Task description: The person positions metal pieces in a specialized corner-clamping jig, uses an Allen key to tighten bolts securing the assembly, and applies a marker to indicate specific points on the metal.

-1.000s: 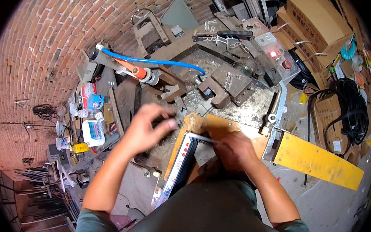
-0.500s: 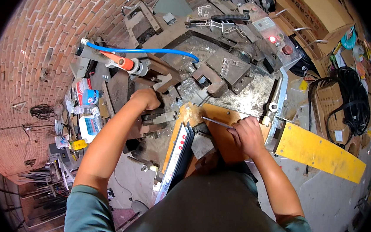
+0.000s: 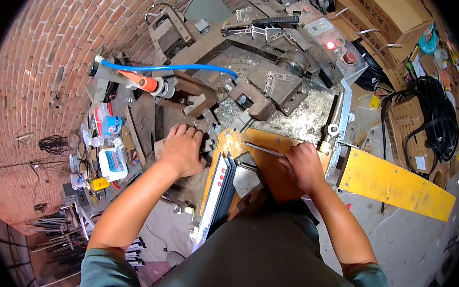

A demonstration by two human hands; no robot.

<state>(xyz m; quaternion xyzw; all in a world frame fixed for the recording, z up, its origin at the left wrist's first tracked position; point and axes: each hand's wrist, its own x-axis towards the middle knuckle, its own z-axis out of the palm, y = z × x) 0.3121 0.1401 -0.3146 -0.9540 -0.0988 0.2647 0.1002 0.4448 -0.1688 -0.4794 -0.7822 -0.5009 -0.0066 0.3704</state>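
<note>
My left hand (image 3: pixel 182 151) is wrapped over a grey metal block (image 3: pixel 206 145) on the machine, fingers on its far side and thumb on the near side; it covers most of the block. My right hand (image 3: pixel 304 167) is closed round the end of a thin metal rod (image 3: pixel 261 148), whose free tip points left over the yellow-orange plate (image 3: pixel 277 139). Whether the rod has a handle is hidden in my palm. Between my hands, dark profiles with a white printed face (image 3: pixel 215 196) stand against the near edge, beside a grey metal block (image 3: pixel 245 180).
A blue hose (image 3: pixel 165 67) runs over the machine from an orange-and-silver fitting (image 3: pixel 148 85). Bottles (image 3: pixel 112 162) stand at the left by a brick wall. A control box with a lit red lamp (image 3: pixel 331 45) sits back right, and a long yellow arm (image 3: pixel 399 184) juts out right.
My left hand has drawn back toward me from beside the far clamp and now covers the metal block. The right hand still holds the rod, nearly in place. The whole view has shifted slightly.
</note>
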